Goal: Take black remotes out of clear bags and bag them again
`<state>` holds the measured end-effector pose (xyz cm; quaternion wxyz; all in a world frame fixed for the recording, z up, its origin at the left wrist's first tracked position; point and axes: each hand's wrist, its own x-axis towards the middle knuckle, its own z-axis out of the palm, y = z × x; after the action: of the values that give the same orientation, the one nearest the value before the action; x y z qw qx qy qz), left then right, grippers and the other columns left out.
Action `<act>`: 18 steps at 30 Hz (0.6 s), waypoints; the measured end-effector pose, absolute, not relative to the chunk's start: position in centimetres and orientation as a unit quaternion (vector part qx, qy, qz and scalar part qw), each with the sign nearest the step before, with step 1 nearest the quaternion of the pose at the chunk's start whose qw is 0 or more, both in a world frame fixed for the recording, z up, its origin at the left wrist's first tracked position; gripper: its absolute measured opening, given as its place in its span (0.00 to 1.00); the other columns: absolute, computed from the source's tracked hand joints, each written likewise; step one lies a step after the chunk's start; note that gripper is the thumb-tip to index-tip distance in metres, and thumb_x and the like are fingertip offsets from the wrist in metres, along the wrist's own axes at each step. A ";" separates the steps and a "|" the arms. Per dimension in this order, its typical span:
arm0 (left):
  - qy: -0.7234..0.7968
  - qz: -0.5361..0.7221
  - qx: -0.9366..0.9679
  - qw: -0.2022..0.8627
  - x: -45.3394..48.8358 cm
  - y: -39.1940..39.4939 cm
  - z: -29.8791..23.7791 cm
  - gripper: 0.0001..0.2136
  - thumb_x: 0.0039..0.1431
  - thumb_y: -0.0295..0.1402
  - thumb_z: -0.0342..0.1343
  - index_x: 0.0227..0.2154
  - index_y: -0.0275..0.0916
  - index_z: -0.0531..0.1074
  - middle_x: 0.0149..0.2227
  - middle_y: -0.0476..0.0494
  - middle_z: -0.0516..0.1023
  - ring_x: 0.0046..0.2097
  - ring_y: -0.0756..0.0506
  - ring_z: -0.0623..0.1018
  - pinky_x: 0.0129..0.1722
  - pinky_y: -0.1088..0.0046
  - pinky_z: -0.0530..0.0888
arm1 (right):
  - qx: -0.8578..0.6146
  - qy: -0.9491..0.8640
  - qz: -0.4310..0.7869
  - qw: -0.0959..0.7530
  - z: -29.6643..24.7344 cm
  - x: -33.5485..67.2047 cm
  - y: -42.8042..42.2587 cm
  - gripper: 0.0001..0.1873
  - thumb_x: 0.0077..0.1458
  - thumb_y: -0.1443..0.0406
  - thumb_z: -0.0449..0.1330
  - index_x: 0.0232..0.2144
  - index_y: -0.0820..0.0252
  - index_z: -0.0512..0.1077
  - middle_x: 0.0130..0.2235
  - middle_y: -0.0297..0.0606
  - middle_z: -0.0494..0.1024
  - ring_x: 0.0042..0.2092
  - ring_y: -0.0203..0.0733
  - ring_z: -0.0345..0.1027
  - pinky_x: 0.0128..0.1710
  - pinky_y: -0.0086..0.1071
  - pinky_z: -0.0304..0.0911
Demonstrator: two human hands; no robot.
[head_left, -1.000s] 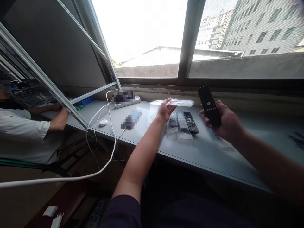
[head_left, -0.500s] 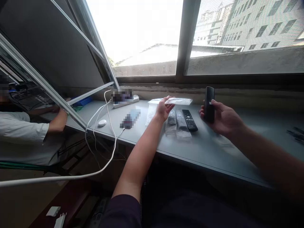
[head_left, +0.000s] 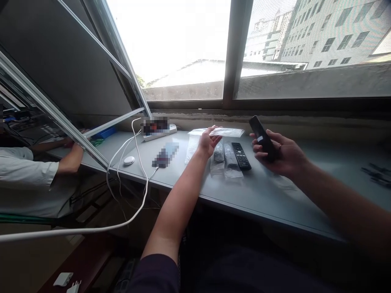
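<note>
My left hand grips a clear plastic bag, held up over the table with its length running to the right. Raised at the right, my right hand is closed around a black remote control, tilted with its top to the left. A white label shows on the remote's visible face. Between the hands, a second black remote lies buttons up on the table. Beside it lie two bagged remotes in clear plastic. More clear plastic lies left of my left wrist.
The grey table runs below a window. At left are a power strip, a round white object, a blurred phone-like item and a white cable. Dark objects lie far right. Another person's arm rests behind a metal frame.
My right hand has turned the remote from upright to leaning left, bringing its white label into clearer view. My left hand still grips the bag. The view has shifted slightly.
</note>
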<state>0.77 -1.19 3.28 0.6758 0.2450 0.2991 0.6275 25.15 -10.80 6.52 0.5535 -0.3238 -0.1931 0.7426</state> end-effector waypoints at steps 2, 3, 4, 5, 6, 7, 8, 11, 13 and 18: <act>0.296 0.624 0.242 0.681 0.8 -1.3 3.4 0.07 0.73 0.29 0.64 0.50 0.35 0.81 0.47 0.38 0.90 0.33 0.52 0.84 0.35 0.80 0.83 | -0.330 -0.184 0.750 0.543 6.4 25.1 -10.6 0.12 0.79 0.62 0.58 0.57 0.58 0.77 0.34 0.39 0.77 0.29 0.39 0.72 0.20 0.25 0.75; 0.296 0.621 0.241 0.684 0.8 -1.4 3.5 0.09 0.72 0.29 0.64 0.51 0.35 0.81 0.48 0.38 0.90 0.33 0.52 0.84 0.35 0.80 0.83 | -0.333 -0.177 0.755 0.537 6.4 25.1 -10.5 0.12 0.80 0.62 0.58 0.57 0.59 0.77 0.34 0.39 0.77 0.30 0.39 0.74 0.21 0.25 0.76; 0.298 0.618 0.242 0.686 0.8 -1.4 3.5 0.09 0.72 0.29 0.64 0.52 0.36 0.81 0.48 0.38 0.90 0.33 0.52 0.84 0.34 0.81 0.83 | -0.335 -0.171 0.759 0.532 6.4 25.1 -10.4 0.12 0.80 0.64 0.57 0.57 0.59 0.77 0.34 0.39 0.78 0.30 0.39 0.75 0.23 0.25 0.78; 0.301 0.615 0.245 0.687 0.8 -1.5 3.6 0.09 0.72 0.29 0.64 0.52 0.36 0.82 0.49 0.38 0.90 0.33 0.53 0.84 0.33 0.81 0.82 | -0.337 -0.165 0.762 0.528 6.4 25.1 -10.2 0.12 0.80 0.65 0.56 0.57 0.60 0.77 0.35 0.40 0.79 0.31 0.39 0.77 0.26 0.25 0.80; 0.305 0.611 0.250 0.686 0.8 -1.5 3.7 0.09 0.73 0.29 0.64 0.52 0.36 0.82 0.49 0.39 0.90 0.33 0.53 0.83 0.32 0.82 0.81 | -0.339 -0.162 0.763 0.526 6.4 25.2 -10.1 0.12 0.80 0.66 0.55 0.58 0.61 0.77 0.36 0.42 0.80 0.33 0.40 0.79 0.29 0.26 0.82; 0.311 0.609 0.255 0.684 0.8 -1.5 3.7 0.09 0.73 0.29 0.63 0.52 0.36 0.82 0.50 0.39 0.90 0.32 0.53 0.83 0.31 0.83 0.80 | -0.343 -0.160 0.761 0.527 6.4 25.2 -10.1 0.13 0.79 0.67 0.55 0.58 0.61 0.77 0.38 0.44 0.82 0.34 0.41 0.81 0.31 0.28 0.84; 0.316 0.607 0.259 0.682 0.8 -1.5 3.7 0.09 0.74 0.29 0.62 0.52 0.37 0.82 0.50 0.40 0.89 0.32 0.54 0.82 0.30 0.84 0.79 | -0.348 -0.161 0.758 0.528 6.3 25.2 -10.0 0.13 0.79 0.68 0.56 0.58 0.61 0.76 0.40 0.46 0.83 0.36 0.43 0.82 0.33 0.31 0.86; 0.322 0.605 0.267 0.677 0.7 -1.4 3.5 0.10 0.73 0.29 0.62 0.53 0.38 0.83 0.53 0.41 0.89 0.30 0.56 0.80 0.28 0.85 0.76 | -0.360 -0.168 0.751 0.527 6.2 25.4 -10.0 0.14 0.79 0.63 0.56 0.58 0.61 0.77 0.45 0.51 0.85 0.36 0.47 0.83 0.28 0.33 0.84; 0.317 0.604 0.275 0.677 0.7 -1.3 3.4 0.11 0.72 0.29 0.63 0.54 0.39 0.83 0.55 0.41 0.89 0.30 0.56 0.79 0.28 0.85 0.75 | -0.349 -0.170 0.758 0.523 6.1 25.5 -10.1 0.17 0.80 0.59 0.53 0.59 0.59 0.77 0.44 0.49 0.85 0.33 0.45 0.80 0.23 0.31 0.79; 0.314 0.602 0.283 0.678 0.6 -1.4 3.3 0.08 0.72 0.29 0.64 0.50 0.39 0.84 0.57 0.41 0.88 0.30 0.57 0.78 0.27 0.86 0.75 | -0.309 -0.161 0.779 0.521 6.1 25.4 -10.3 0.20 0.79 0.62 0.49 0.62 0.60 0.76 0.36 0.42 0.79 0.28 0.40 0.71 0.21 0.29 0.74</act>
<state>0.59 -1.36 3.33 0.6776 0.2832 0.3140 0.6017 25.40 -10.32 6.06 0.5213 -0.3087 -0.1613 0.7791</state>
